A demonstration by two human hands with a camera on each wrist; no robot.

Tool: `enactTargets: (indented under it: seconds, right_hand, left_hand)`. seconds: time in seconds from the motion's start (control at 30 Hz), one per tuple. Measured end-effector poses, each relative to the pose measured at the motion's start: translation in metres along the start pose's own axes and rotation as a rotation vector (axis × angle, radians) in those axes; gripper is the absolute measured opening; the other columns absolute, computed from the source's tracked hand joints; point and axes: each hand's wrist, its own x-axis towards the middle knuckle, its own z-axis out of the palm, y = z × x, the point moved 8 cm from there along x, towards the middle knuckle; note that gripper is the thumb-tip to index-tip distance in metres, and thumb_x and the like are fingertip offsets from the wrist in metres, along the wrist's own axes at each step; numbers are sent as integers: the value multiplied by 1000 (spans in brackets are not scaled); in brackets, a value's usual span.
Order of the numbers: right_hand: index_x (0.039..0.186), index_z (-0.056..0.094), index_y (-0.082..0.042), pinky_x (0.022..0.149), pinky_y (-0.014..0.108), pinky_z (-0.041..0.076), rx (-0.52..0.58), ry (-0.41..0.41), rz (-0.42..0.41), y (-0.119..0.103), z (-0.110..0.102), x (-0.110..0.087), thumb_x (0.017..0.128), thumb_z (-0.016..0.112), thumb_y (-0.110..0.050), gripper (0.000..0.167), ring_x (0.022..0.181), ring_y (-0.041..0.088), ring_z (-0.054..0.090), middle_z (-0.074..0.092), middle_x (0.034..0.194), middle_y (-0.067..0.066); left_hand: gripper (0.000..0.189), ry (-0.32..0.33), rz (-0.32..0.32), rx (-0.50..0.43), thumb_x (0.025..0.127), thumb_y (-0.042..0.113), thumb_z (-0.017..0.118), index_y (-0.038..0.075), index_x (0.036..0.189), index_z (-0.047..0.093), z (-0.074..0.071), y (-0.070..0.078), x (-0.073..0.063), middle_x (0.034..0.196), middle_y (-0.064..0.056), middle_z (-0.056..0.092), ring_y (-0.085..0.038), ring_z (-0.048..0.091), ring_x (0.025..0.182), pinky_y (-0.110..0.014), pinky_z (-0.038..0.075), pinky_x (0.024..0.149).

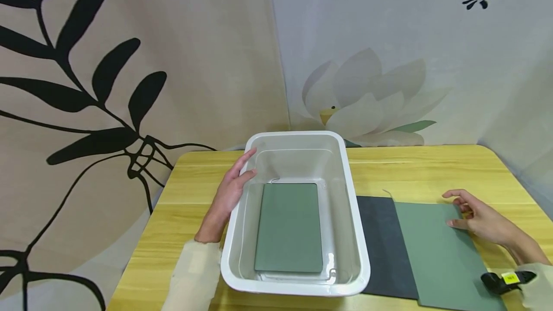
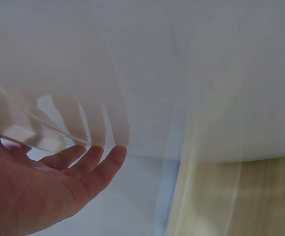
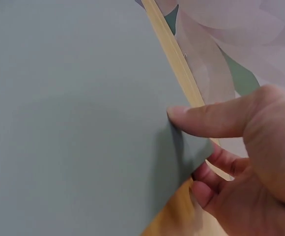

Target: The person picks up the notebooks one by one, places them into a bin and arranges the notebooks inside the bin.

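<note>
A white plastic basin (image 1: pixel 363 268) stands on the table, with a flat green rectangle (image 1: pixel 289 229) lying inside it. My left hand (image 1: pixel 229 191) holds the basin's left rim, thumb over the edge; in the left wrist view its fingertips (image 2: pixel 118 152) touch the outer wall. To the right of the basin lies a larger green sheet (image 1: pixel 440 258). My right hand (image 1: pixel 484 220) pinches that sheet's far right corner; the right wrist view shows the thumb (image 3: pixel 201 120) on top and curled fingers under the edge.
A dark grey sheet (image 1: pixel 384 248) lies between the basin and the green sheet. The wooden table (image 1: pixel 194 181) ends at a curtain (image 1: pixel 216 61) with leaf and flower prints. A black wrist strap (image 1: pixel 497 282) with a yellow label is on the right sleeve.
</note>
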Motion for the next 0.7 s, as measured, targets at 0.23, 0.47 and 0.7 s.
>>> enactTargets:
  seconds: [0.23,0.47,0.7]
  right_hand:
    - [137,34,4,64,23,42,18,5,42,5,-1,0,86,75,-8,66,84,1,46,50,115,22]
    - [143,26,5,68,26,50,54,-35,141,13,0,1,87,75,-14,76,88,4,56,55,117,28]
    - [145,18,6,66,28,48,76,-85,207,13,2,3,90,70,-8,78,83,16,59,59,107,24]
  left_hand:
    - [49,0,-11,-6,103,23,47,35,151,40,0,-1,0,154,-4,38,-28,57,108,-49,53,87]
    - [49,6,-17,-6,104,23,46,36,150,40,0,-1,0,154,-3,38,-29,57,109,-49,53,87]
    - [48,-1,-17,-17,104,22,45,37,150,40,1,-2,0,154,-5,38,-31,54,114,-50,52,89]
